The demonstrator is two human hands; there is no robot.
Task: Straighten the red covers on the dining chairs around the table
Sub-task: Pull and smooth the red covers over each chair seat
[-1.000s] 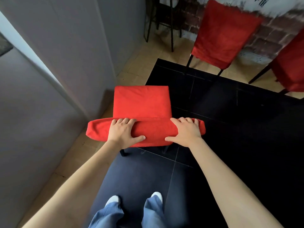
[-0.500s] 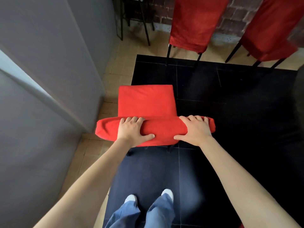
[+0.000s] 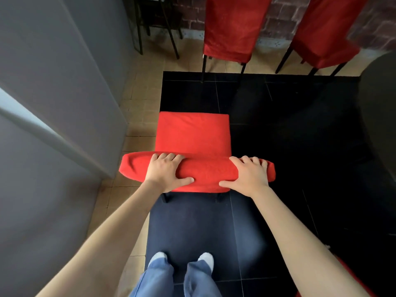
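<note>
Gripping the backrest top of the near chair's red cover (image 3: pixel 205 170) | left hand (image 3: pixel 166 171) and right hand (image 3: pixel 249 173) both curled over it, thumbs on near face | chair on black floor (image 3: pixel 289 129) beside grey wall (image 3: pixel 53 82) | two covered chairs (image 3: pixel 233 26) opposite.

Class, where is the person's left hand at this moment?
In the head view, the left hand grips the chair's backrest top, left of centre, nearest the grey wall; the right hand holds the other end.
</note>
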